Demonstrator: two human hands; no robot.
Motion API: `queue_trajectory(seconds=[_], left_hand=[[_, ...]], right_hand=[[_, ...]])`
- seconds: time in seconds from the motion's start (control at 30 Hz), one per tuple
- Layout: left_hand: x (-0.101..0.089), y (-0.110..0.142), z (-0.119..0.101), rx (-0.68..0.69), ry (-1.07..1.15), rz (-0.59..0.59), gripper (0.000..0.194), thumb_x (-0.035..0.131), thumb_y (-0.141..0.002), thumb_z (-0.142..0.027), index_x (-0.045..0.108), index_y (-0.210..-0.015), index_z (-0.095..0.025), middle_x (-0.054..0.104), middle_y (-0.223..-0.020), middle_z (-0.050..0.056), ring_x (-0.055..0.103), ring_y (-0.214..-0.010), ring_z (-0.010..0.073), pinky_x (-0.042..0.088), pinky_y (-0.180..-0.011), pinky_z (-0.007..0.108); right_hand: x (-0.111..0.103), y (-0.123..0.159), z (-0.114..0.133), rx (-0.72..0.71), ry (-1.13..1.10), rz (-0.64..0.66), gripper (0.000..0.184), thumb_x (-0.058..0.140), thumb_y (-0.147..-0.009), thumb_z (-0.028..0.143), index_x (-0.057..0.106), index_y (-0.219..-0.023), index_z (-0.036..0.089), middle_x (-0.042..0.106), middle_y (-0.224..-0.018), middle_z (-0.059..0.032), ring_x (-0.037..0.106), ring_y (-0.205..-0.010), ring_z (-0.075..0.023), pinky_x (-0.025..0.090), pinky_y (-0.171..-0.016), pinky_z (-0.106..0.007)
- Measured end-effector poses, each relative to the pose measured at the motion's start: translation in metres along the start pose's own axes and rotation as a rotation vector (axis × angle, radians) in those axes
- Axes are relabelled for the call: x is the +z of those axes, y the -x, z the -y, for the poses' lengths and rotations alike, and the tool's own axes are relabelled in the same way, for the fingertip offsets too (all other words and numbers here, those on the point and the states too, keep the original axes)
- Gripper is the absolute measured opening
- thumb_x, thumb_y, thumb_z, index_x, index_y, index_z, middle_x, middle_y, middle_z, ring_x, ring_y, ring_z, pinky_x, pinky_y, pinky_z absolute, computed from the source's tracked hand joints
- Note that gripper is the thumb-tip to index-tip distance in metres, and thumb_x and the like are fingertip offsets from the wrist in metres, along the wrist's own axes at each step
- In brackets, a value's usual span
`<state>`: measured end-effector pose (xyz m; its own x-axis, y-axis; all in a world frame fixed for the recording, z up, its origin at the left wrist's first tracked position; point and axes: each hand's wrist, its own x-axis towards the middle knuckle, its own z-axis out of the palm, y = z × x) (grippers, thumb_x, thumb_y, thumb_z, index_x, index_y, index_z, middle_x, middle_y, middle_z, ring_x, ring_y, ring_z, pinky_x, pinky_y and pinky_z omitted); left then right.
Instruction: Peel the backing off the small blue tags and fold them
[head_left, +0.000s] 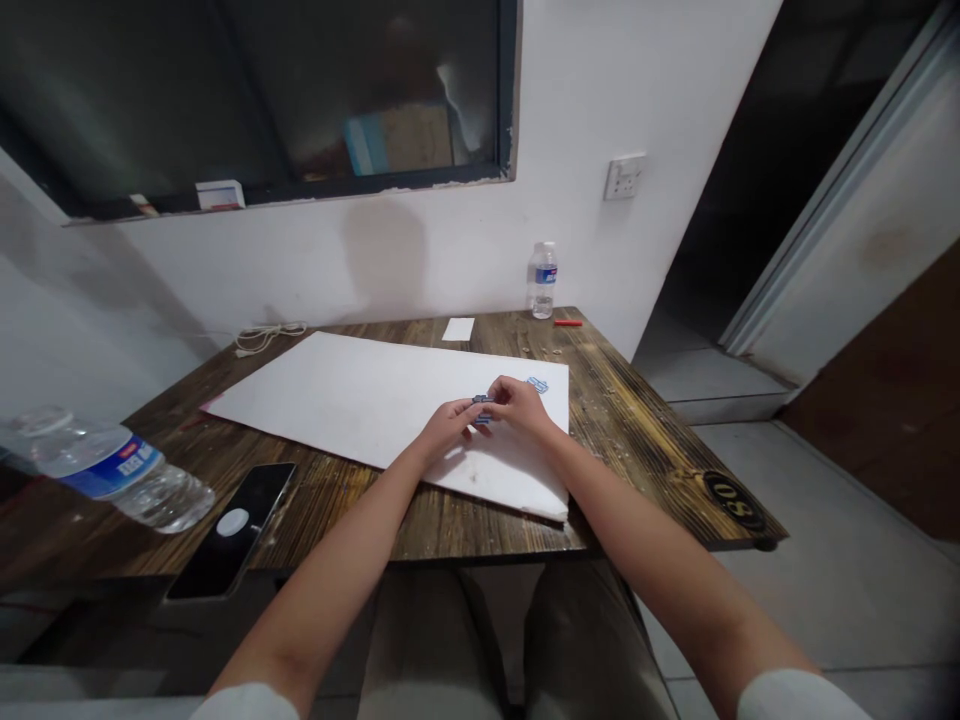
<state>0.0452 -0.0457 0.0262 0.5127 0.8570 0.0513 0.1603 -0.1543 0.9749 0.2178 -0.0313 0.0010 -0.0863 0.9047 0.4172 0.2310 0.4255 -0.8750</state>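
Blue piece (482,410) | between both hands (444,430) (520,408) | nearly closed, pinching it | exact shape unclear

Gold "08", or "80" inverted, on black badge (734,500), wooden table (637,440).

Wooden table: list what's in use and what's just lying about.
In use: small blue piece in both hands; large white board beneath.
Lying about: black flat phone; two clear plastic bottles; white cable; small white card; thin red stick.
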Motion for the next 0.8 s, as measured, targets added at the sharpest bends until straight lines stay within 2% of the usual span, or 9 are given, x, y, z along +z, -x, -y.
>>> queue_trajectory(seconds=[0.13, 0.37, 0.5, 0.8], left_hand=[[-0.003, 0.000, -0.001, -0.019, 0.057, 0.031, 0.040, 0.058, -0.083, -0.048, 0.068, -0.099, -0.012, 0.069, -0.103, 0.015, 0.068, -0.074, 0.0178, 0.040, -0.050, 0.021], [-0.006, 0.000, 0.000, -0.037, 0.090, 0.035, 0.038, 0.067, -0.077, -0.044, 0.069, -0.098, -0.011, 0.070, -0.102, 0.016, 0.069, -0.077, 0.0185, 0.041, -0.050, 0.020], [-0.007, 0.000, 0.000, -0.047, 0.094, -0.025, 0.036, 0.068, -0.078, -0.040, 0.068, -0.098, -0.011, 0.071, -0.100, 0.016, 0.068, -0.069, 0.0159, 0.042, -0.049, 0.021], [-0.012, -0.008, 0.011, -0.062, 0.068, -0.124, 0.031, 0.071, -0.075, -0.038, 0.067, -0.087, -0.010, 0.073, -0.091, 0.014, 0.064, -0.058, 0.0118, 0.043, -0.047, 0.020]], right_hand=[[0.000, 0.000, 0.002, -0.004, -0.019, -0.017, 0.028, 0.073, -0.066, 0.039, 0.050, -0.064, 0.022, 0.055, -0.053, 0.0045, 0.056, -0.050, -0.0147, 0.038, -0.049, -0.026], [-0.002, 0.001, 0.008, -0.034, -0.061, -0.011, 0.027, 0.072, -0.066, 0.042, 0.054, -0.065, 0.022, 0.056, -0.058, 0.0025, 0.054, -0.054, -0.0143, 0.040, -0.053, -0.027], [-0.005, -0.001, 0.005, -0.064, -0.033, -0.039, 0.030, 0.072, -0.067, 0.047, 0.057, -0.063, 0.021, 0.057, -0.063, 0.0007, 0.051, -0.058, -0.0138, 0.039, -0.055, -0.027], [-0.010, -0.004, 0.002, -0.083, -0.042, 0.002, 0.037, 0.068, -0.070, 0.055, 0.061, -0.067, 0.019, 0.058, -0.063, -0.0001, 0.051, -0.060, -0.0131, 0.039, -0.057, -0.027]])
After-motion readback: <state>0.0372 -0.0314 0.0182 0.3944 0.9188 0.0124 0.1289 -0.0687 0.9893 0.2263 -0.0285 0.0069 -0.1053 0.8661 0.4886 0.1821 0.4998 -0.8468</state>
